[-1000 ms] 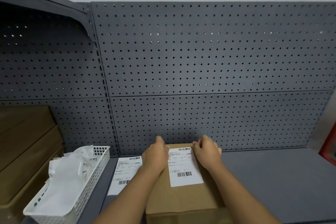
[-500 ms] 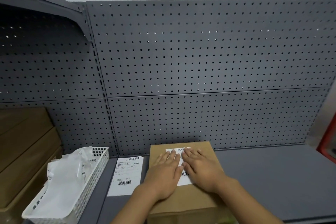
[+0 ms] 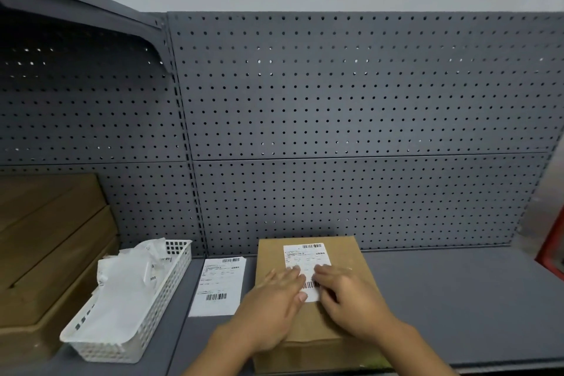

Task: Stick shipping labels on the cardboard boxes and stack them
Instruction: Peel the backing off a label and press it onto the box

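Observation:
A brown cardboard box (image 3: 341, 256) lies flat on the grey shelf (image 3: 457, 299), its far edge near the pegboard. A white shipping label (image 3: 306, 258) with barcodes is on the box's top. My left hand (image 3: 271, 311) and my right hand (image 3: 351, 299) rest flat, palms down, on the label's near half, fingers spread, covering its lower part. Neither hand grips anything. A second shipping label (image 3: 218, 287) lies loose on the shelf just left of the box.
A white plastic basket (image 3: 146, 317) with crumpled label backing paper stands at the left. Stacked brown cardboard boxes (image 3: 45, 253) sit further left. A grey pegboard wall (image 3: 335, 131) backs the shelf. A red object (image 3: 554, 250) is at the right edge.
Both hands have slid from the label's far edge toward me, pressing along it. The label's upper half is now uncovered. The box has stayed in place.

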The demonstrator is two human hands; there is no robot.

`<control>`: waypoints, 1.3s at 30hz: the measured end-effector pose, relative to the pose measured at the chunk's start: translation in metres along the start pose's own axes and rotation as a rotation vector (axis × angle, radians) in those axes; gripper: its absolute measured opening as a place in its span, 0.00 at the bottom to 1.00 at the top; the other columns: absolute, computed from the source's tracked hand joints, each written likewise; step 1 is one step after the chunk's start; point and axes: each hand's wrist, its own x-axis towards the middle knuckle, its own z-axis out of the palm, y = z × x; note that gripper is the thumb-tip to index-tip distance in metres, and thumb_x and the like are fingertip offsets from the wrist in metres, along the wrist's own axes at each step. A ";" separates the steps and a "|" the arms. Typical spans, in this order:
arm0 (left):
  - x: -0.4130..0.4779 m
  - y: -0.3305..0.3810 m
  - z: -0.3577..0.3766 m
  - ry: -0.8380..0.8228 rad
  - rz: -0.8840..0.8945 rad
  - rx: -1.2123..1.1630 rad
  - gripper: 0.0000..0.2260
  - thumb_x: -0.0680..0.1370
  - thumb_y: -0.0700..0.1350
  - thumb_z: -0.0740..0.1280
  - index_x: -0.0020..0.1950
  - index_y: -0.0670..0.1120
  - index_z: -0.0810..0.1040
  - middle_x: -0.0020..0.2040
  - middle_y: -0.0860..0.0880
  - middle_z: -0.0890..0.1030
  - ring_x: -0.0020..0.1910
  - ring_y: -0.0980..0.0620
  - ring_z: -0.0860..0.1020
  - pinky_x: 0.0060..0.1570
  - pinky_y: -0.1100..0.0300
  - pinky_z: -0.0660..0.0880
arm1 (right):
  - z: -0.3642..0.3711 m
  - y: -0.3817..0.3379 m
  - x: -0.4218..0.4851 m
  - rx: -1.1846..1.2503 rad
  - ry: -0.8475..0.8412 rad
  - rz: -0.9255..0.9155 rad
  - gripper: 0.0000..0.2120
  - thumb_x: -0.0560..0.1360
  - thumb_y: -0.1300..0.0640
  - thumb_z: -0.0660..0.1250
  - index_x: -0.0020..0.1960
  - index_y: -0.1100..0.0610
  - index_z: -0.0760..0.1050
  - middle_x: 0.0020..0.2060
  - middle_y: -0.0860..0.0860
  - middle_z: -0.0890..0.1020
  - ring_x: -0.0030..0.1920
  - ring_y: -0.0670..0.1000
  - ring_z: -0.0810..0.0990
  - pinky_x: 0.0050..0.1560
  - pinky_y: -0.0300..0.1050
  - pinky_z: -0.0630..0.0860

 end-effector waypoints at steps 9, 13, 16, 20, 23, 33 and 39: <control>0.000 -0.001 -0.011 -0.054 -0.006 -0.102 0.25 0.86 0.58 0.54 0.83 0.56 0.58 0.84 0.59 0.52 0.82 0.61 0.49 0.79 0.63 0.45 | -0.005 0.013 -0.005 0.172 -0.064 -0.032 0.20 0.84 0.51 0.60 0.76 0.48 0.71 0.78 0.44 0.67 0.79 0.42 0.63 0.76 0.31 0.55; -0.026 0.012 -0.011 -0.005 0.029 -0.067 0.29 0.84 0.64 0.52 0.84 0.59 0.50 0.81 0.66 0.47 0.80 0.66 0.46 0.78 0.67 0.43 | -0.005 0.017 -0.028 0.233 0.022 -0.042 0.22 0.84 0.48 0.59 0.77 0.45 0.70 0.76 0.36 0.65 0.78 0.35 0.59 0.75 0.27 0.53; -0.036 0.018 -0.002 -0.058 0.065 0.014 0.30 0.85 0.63 0.49 0.85 0.54 0.50 0.85 0.58 0.47 0.83 0.60 0.46 0.80 0.62 0.41 | 0.003 0.021 -0.042 0.154 0.075 -0.044 0.22 0.81 0.41 0.57 0.73 0.43 0.74 0.73 0.33 0.67 0.76 0.34 0.63 0.74 0.33 0.64; -0.034 0.023 0.003 -0.042 0.067 0.036 0.27 0.87 0.59 0.48 0.84 0.52 0.54 0.85 0.55 0.49 0.83 0.58 0.47 0.76 0.64 0.37 | 0.014 0.018 -0.052 0.007 0.159 -0.082 0.21 0.79 0.41 0.59 0.66 0.45 0.81 0.68 0.34 0.75 0.71 0.38 0.73 0.67 0.32 0.68; -0.031 0.016 0.001 -0.051 0.066 -0.006 0.25 0.86 0.59 0.52 0.83 0.54 0.59 0.84 0.58 0.54 0.83 0.60 0.51 0.77 0.65 0.41 | 0.004 0.018 -0.049 0.089 0.082 -0.021 0.20 0.81 0.41 0.57 0.69 0.41 0.78 0.68 0.28 0.69 0.72 0.30 0.63 0.69 0.28 0.63; -0.049 -0.019 0.027 0.310 -0.415 -0.990 0.24 0.83 0.49 0.67 0.77 0.62 0.65 0.78 0.61 0.66 0.72 0.66 0.69 0.76 0.57 0.66 | -0.017 0.040 -0.075 0.617 0.312 0.455 0.30 0.76 0.31 0.64 0.72 0.45 0.73 0.66 0.36 0.73 0.68 0.39 0.73 0.69 0.42 0.70; -0.041 -0.014 0.041 0.308 -0.616 -1.363 0.29 0.84 0.45 0.65 0.82 0.56 0.58 0.78 0.54 0.68 0.67 0.52 0.74 0.70 0.53 0.69 | 0.005 0.030 -0.070 1.061 0.221 0.692 0.27 0.77 0.46 0.72 0.74 0.50 0.72 0.62 0.46 0.81 0.59 0.49 0.80 0.53 0.48 0.77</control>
